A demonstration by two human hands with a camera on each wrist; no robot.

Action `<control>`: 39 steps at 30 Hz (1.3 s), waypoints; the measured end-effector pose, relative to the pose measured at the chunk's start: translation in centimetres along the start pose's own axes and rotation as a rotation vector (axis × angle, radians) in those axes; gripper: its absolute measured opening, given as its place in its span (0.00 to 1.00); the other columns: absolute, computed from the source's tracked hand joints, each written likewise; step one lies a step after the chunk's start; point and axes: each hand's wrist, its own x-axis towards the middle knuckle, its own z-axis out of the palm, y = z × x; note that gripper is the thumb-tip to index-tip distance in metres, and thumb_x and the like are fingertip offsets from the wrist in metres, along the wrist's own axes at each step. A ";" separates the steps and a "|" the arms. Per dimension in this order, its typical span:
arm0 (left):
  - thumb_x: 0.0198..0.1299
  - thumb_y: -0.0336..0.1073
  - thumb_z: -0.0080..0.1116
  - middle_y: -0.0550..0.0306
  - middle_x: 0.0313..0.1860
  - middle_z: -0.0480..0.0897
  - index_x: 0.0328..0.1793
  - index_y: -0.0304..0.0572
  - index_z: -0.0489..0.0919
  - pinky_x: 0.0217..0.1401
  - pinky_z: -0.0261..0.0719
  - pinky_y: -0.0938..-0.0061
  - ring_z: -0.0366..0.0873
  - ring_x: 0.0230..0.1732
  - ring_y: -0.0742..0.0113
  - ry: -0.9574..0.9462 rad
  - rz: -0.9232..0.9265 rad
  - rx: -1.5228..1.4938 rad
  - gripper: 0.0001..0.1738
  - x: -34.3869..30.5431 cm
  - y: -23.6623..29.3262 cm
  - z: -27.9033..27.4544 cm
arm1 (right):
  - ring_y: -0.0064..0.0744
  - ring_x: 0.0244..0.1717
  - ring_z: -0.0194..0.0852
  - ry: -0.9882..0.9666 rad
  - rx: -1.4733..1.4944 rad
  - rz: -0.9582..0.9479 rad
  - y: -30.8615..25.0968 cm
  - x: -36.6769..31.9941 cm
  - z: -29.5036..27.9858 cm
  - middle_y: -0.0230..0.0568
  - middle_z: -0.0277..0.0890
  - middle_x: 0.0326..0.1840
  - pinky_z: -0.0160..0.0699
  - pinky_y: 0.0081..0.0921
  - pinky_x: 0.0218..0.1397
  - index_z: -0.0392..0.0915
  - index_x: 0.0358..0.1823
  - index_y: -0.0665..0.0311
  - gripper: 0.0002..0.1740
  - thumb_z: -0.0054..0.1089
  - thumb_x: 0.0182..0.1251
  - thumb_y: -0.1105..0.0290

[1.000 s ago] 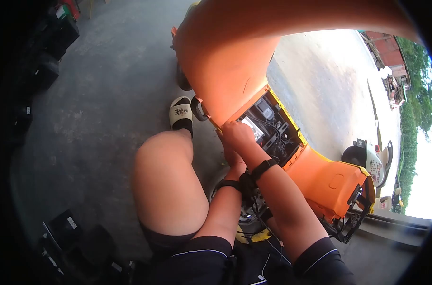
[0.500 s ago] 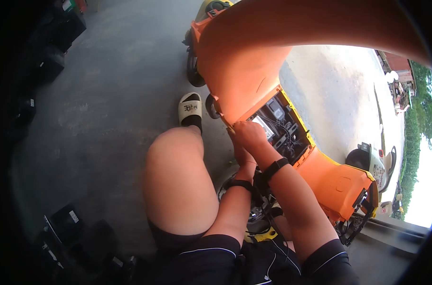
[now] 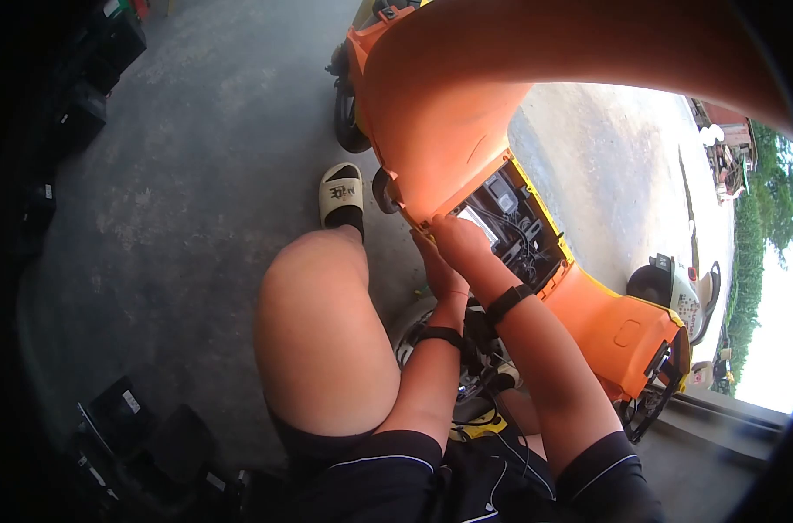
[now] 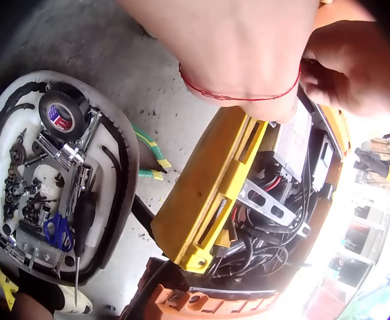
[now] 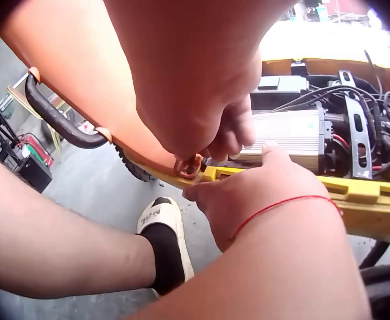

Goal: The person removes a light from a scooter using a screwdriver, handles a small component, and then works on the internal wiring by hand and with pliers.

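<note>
An orange and yellow scooter body (image 3: 440, 139) has an open compartment, with a silver finned box (image 5: 288, 137), a slotted bracket (image 5: 358, 133) and black cables inside. My left hand (image 5: 268, 193), a red string at its wrist, grips the yellow side panel (image 4: 205, 193) along that compartment, thumb over the top edge. Close above it, my right hand (image 5: 202, 120) has its fingers curled at the compartment's corner, right by an orange tab (image 5: 190, 165). Whatever its fingertips hold is hidden, so I cannot tell.
On the floor, a tray-like shell (image 4: 125, 200) holds black tape (image 4: 63, 115), blue-handled scissors (image 4: 59, 232), a screwdriver (image 4: 84, 220) and small hardware. Green-handled pliers (image 4: 152, 150) lie beside it. Black boxes (image 3: 117, 418) line the left side. A second scooter (image 3: 688, 296) stands outside.
The head view shifted, moving the scooter right and down in the picture, then slightly back. Both hands stay at the same compartment corner; the right hand has turned slightly.
</note>
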 end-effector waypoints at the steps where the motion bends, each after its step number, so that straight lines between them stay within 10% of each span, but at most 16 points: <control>1: 0.78 0.50 0.45 0.37 0.75 0.67 0.80 0.38 0.56 0.76 0.66 0.60 0.69 0.75 0.47 -0.056 -0.004 -0.021 0.33 0.9 -4.5 1.4 | 0.50 0.41 0.89 -0.006 -0.039 -0.016 -0.2 0.0 -0.2 0.52 0.87 0.39 0.87 0.45 0.44 0.82 0.41 0.65 0.13 0.52 0.72 0.64; 12: 0.80 0.49 0.40 0.41 0.76 0.67 0.80 0.39 0.58 0.78 0.64 0.61 0.67 0.76 0.51 -0.068 -0.071 -0.189 0.31 -0.8 1.2 -3.7 | 0.39 0.40 0.90 -0.004 -0.595 -0.291 -3.0 1.0 1.2 0.46 0.87 0.36 0.84 0.34 0.36 0.86 0.30 0.62 0.09 0.58 0.63 0.68; 18: 0.81 0.48 0.38 0.42 0.76 0.67 0.80 0.38 0.58 0.79 0.62 0.62 0.65 0.77 0.53 -0.063 -0.098 -0.312 0.30 -1.5 5.2 -3.6 | 0.48 0.38 0.89 -0.003 -0.053 0.102 -3.5 1.1 -0.3 0.49 0.87 0.35 0.86 0.41 0.41 0.88 0.34 0.62 0.11 0.60 0.62 0.65; 25: 0.82 0.47 0.36 0.44 0.77 0.66 0.80 0.38 0.58 0.80 0.61 0.62 0.64 0.78 0.54 -0.053 -0.123 -0.445 0.29 -1.1 7.4 -2.3 | 0.51 0.42 0.89 0.037 0.009 0.106 -2.0 1.5 1.0 0.51 0.87 0.36 0.87 0.43 0.44 0.88 0.36 0.62 0.14 0.64 0.65 0.59; 30: 0.83 0.44 0.33 0.46 0.80 0.62 0.82 0.37 0.54 0.84 0.55 0.64 0.58 0.82 0.57 -0.259 0.201 1.363 0.29 0.5 3.1 -0.7 | 0.50 0.44 0.89 0.007 0.006 0.122 -2.2 0.3 0.0 0.53 0.87 0.39 0.87 0.45 0.47 0.85 0.40 0.66 0.17 0.61 0.69 0.57; 39: 0.83 0.44 0.33 0.47 0.81 0.61 0.83 0.37 0.53 0.84 0.54 0.64 0.57 0.83 0.58 -0.206 0.162 1.066 0.29 0.7 3.7 -0.6 | 0.42 0.40 0.90 -0.066 -0.446 -0.204 -2.4 1.5 1.0 0.43 0.88 0.36 0.87 0.38 0.41 0.86 0.37 0.62 0.11 0.55 0.67 0.67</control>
